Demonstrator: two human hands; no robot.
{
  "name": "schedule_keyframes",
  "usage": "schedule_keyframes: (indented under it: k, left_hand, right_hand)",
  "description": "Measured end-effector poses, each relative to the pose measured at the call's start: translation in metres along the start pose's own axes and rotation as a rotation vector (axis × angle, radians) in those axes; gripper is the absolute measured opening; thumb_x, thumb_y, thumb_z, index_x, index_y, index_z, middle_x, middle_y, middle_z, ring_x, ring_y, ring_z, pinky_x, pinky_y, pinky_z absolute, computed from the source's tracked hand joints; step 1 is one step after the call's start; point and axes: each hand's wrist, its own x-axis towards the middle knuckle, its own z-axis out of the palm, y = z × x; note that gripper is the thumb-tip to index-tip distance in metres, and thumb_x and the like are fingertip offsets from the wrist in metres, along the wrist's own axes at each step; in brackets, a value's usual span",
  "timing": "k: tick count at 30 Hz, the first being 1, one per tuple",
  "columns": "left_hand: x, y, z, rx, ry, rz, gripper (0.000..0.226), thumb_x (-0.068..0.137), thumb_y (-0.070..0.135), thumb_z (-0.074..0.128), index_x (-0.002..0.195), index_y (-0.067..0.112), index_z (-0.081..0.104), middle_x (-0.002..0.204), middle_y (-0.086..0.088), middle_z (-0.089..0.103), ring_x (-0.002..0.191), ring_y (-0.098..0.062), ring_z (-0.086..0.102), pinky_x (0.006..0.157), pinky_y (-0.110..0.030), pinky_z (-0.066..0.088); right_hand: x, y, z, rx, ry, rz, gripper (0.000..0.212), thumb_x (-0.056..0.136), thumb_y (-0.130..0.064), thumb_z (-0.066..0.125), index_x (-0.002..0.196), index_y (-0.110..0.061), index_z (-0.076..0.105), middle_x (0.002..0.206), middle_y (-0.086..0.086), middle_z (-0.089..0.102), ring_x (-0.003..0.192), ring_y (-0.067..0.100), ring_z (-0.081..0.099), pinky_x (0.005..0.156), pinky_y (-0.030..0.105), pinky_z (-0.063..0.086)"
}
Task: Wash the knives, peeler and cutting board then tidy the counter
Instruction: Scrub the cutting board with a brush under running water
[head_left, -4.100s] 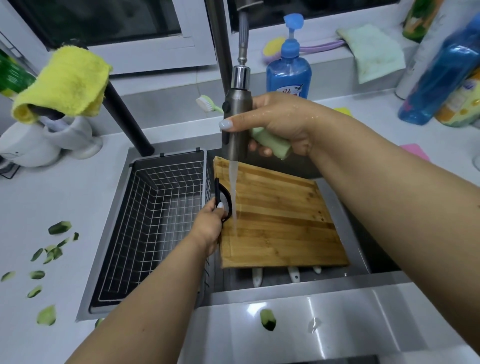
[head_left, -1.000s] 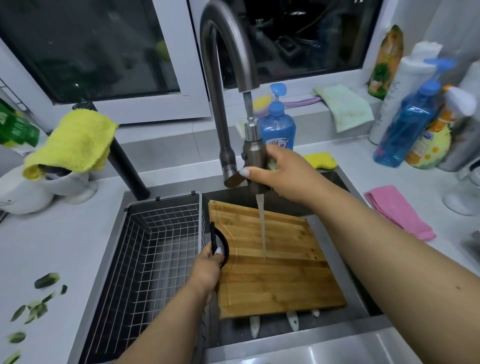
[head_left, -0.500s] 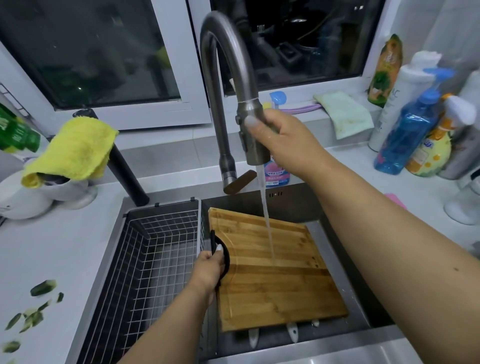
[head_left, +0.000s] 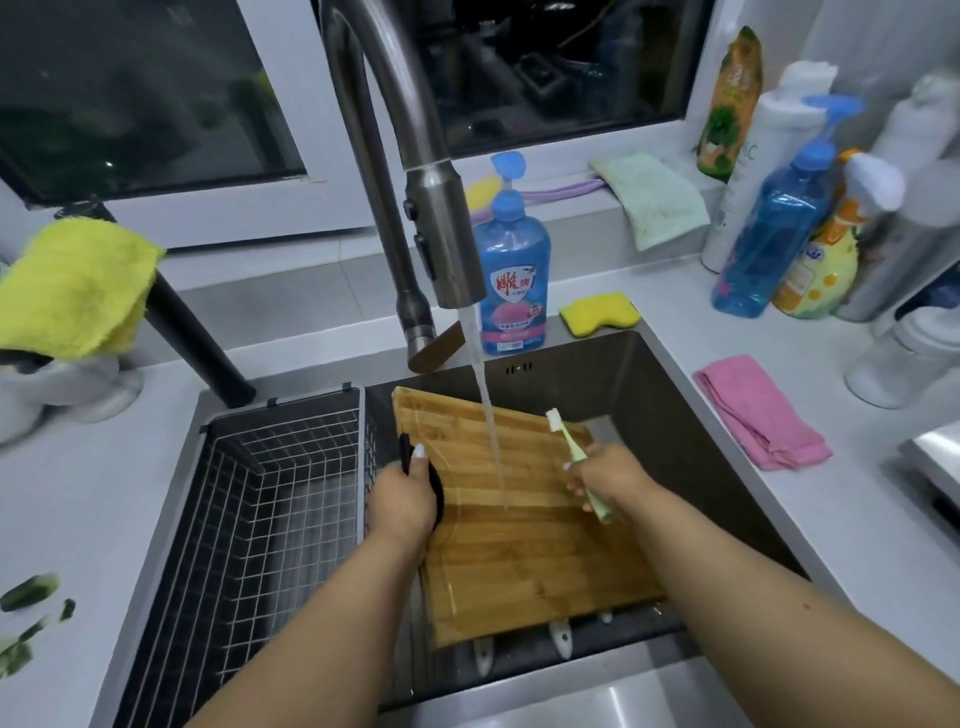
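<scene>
Board-washing is in hand. The board (head_left: 519, 519) lies tilted in the sink (head_left: 701, 415) under running water. The left hand (head_left: 402, 501) is closed on its black handle at nine o'clock; the right hand (head_left: 605, 475) is closed around a brush (head_left: 574, 457) at two o'clock. Next, I judge, bristles down to scrub.

The blue pump bottle (head_left: 511, 270) standing at the far edge of the sink carries a red-and-white label with large white Chinese characters, too blurred to read with certainty. On the tall white bottle (head_left: 748, 171) at the far right, the grey letters "IC" show near its edge. Print on the other bottles is illegible.
</scene>
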Motion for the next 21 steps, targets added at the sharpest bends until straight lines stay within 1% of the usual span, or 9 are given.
schedule_keyframes:
  k: [2, 3, 6, 9, 12, 15, 17, 19, 21]
  left_hand:
    - [-0.004, 0.008, -0.006, -0.042, -0.005, 0.076, 0.045, 0.098, 0.046, 0.041, 0.074, 0.010, 0.054, 0.073, -0.008, 0.060, 0.073, -0.028, 0.058, 0.072, -0.041, 0.050]
    - [-0.006, 0.011, -0.011, -0.049, -0.006, 0.114, 0.043, 0.098, 0.044, 0.042, 0.072, 0.011, 0.052, 0.070, -0.007, 0.057, 0.069, -0.027, 0.056, 0.068, -0.039, 0.048]
    - [-0.012, 0.024, -0.034, -0.051, -0.010, 0.201, 0.043, 0.098, 0.044, 0.044, 0.071, 0.011, 0.050, 0.067, -0.008, 0.054, 0.063, -0.024, 0.052, 0.064, -0.039, 0.046]
    - [-0.018, 0.032, -0.061, -0.128, -0.034, 0.212, 0.041, 0.098, 0.043, 0.045, 0.073, 0.011, 0.051, 0.063, -0.008, 0.052, 0.059, -0.023, 0.048, 0.060, -0.037, 0.043]
    - [-0.027, 0.036, -0.086, -0.212, -0.072, 0.206, 0.038, 0.097, 0.044, 0.046, 0.082, 0.010, 0.056, 0.071, -0.011, 0.055, 0.063, -0.024, 0.048, 0.059, -0.036, 0.044]
    - [-0.035, 0.037, -0.108, -0.233, -0.063, 0.238, 0.039, 0.097, 0.043, 0.046, 0.079, 0.010, 0.056, 0.066, -0.009, 0.056, 0.058, -0.023, 0.049, 0.056, -0.034, 0.044]
    - [-0.038, 0.036, -0.119, -0.235, -0.072, 0.259, 0.040, 0.097, 0.044, 0.046, 0.076, 0.011, 0.055, 0.063, -0.005, 0.057, 0.054, -0.019, 0.050, 0.053, -0.031, 0.044]
    - [-0.041, 0.036, -0.127, -0.226, -0.078, 0.284, 0.041, 0.097, 0.045, 0.046, 0.074, 0.011, 0.055, 0.062, -0.005, 0.058, 0.053, -0.017, 0.052, 0.053, -0.030, 0.044]
    - [-0.045, 0.037, -0.133, -0.218, -0.067, 0.307, 0.042, 0.097, 0.043, 0.046, 0.071, 0.011, 0.055, 0.060, -0.004, 0.058, 0.051, -0.016, 0.053, 0.051, -0.028, 0.044]
  right_hand:
    - [0.010, 0.016, -0.004, 0.060, 0.076, 0.054, 0.012, 0.091, -0.011, 0.061, 0.081, -0.005, 0.059, 0.067, 0.010, 0.057, 0.056, 0.020, 0.053, 0.054, 0.032, 0.047]
    - [0.013, 0.022, -0.007, 0.082, 0.105, 0.081, 0.014, 0.091, -0.012, 0.062, 0.080, -0.005, 0.059, 0.067, 0.010, 0.058, 0.057, 0.021, 0.053, 0.055, 0.033, 0.048]
    - [0.019, 0.037, -0.015, 0.151, 0.151, 0.162, 0.017, 0.093, -0.019, 0.058, 0.095, -0.002, 0.060, 0.076, 0.012, 0.057, 0.065, 0.025, 0.055, 0.058, 0.034, 0.049]
    - [0.018, 0.046, -0.021, 0.179, 0.157, 0.243, 0.023, 0.094, -0.023, 0.055, 0.108, -0.004, 0.058, 0.087, 0.012, 0.056, 0.080, 0.030, 0.058, 0.077, 0.042, 0.055]
    - [0.014, 0.048, -0.023, 0.284, 0.128, 0.280, 0.030, 0.093, -0.018, 0.058, 0.118, -0.003, 0.054, 0.096, 0.013, 0.055, 0.083, 0.029, 0.055, 0.070, 0.039, 0.052]
    - [0.009, 0.045, -0.020, 0.421, 0.091, 0.307, 0.036, 0.092, -0.019, 0.061, 0.124, -0.004, 0.053, 0.105, 0.015, 0.056, 0.094, 0.030, 0.053, 0.056, 0.035, 0.046]
    - [0.007, 0.043, -0.015, 0.492, 0.066, 0.323, 0.031, 0.093, -0.023, 0.060, 0.120, -0.007, 0.056, 0.106, 0.013, 0.058, 0.093, 0.027, 0.054, 0.055, 0.033, 0.043]
    - [0.002, 0.039, -0.012, 0.531, 0.037, 0.312, 0.015, 0.095, -0.022, 0.057, 0.102, -0.009, 0.060, 0.089, 0.009, 0.059, 0.079, 0.022, 0.055, 0.055, 0.032, 0.040]
    - [-0.002, 0.037, -0.011, 0.581, 0.009, 0.306, 0.018, 0.097, -0.020, 0.054, 0.081, -0.011, 0.056, 0.077, 0.007, 0.056, 0.068, 0.020, 0.053, 0.055, 0.031, 0.040]
